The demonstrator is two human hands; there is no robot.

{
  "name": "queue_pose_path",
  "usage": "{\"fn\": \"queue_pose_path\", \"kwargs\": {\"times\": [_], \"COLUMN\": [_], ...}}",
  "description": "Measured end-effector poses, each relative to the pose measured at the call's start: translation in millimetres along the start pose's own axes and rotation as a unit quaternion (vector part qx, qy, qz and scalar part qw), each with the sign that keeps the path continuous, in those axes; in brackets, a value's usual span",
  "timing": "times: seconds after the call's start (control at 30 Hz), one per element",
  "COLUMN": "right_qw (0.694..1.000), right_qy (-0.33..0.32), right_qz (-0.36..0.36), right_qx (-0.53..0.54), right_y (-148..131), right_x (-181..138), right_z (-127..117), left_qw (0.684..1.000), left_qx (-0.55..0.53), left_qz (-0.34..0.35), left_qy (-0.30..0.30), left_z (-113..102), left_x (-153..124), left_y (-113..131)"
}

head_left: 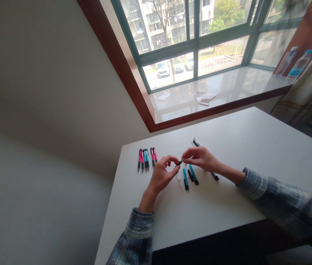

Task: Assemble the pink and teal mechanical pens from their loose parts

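Above the white table [227, 206], my left hand [160, 175] pinches a short black pen grip [178, 163] between thumb and forefinger. My right hand [201, 157] meets it from the other side, its fingertips closed on a small greyish pen part [183, 159] at the end of the grip. Just below the hands lie a teal pen barrel [185, 178], a second teal barrel [194, 174] and a loose black grip [190, 175]. A thin white refill [179, 183] lies near my left thumb. Further black pen parts [215, 176] are partly hidden under my right hand and wrist.
Several pink and teal pens [142, 160] lie side by side at the table's left, with two pink pens [153, 156] next to them. Behind the table, a windowsill [178, 106] holds a crumpled cloth [205, 98] and two plastic bottles [299, 66]. A curtain [302, 95] hangs at right.
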State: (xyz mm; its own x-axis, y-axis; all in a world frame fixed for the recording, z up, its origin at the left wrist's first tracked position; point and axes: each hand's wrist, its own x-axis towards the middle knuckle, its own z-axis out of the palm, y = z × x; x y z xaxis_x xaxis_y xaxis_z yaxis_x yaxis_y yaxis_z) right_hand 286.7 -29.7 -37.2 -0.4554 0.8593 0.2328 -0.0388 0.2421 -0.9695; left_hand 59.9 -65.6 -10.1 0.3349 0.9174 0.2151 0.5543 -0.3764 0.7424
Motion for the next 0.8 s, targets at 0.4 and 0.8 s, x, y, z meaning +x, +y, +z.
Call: {"fn": "queue_pose_path", "kwargs": {"times": [0.4, 0.8], "right_qw": [1.0, 0.987], "right_qy": [-0.008, 0.005], "right_qz": [0.007, -0.032], "right_qx": [-0.004, -0.158], "right_y": [1.8, -4.7], "right_x": [-0.6, -2.6], "right_z": [-0.3, -2.9], "left_qw": [1.0, 1.0], "left_qx": [-0.006, -0.006], "left_qz": [0.0, 0.01], "left_qy": [-0.008, 0.011], "left_z": [0.1, -0.6], "left_x": [0.4, 1.3], "left_y": [1.8, 5.5]}}
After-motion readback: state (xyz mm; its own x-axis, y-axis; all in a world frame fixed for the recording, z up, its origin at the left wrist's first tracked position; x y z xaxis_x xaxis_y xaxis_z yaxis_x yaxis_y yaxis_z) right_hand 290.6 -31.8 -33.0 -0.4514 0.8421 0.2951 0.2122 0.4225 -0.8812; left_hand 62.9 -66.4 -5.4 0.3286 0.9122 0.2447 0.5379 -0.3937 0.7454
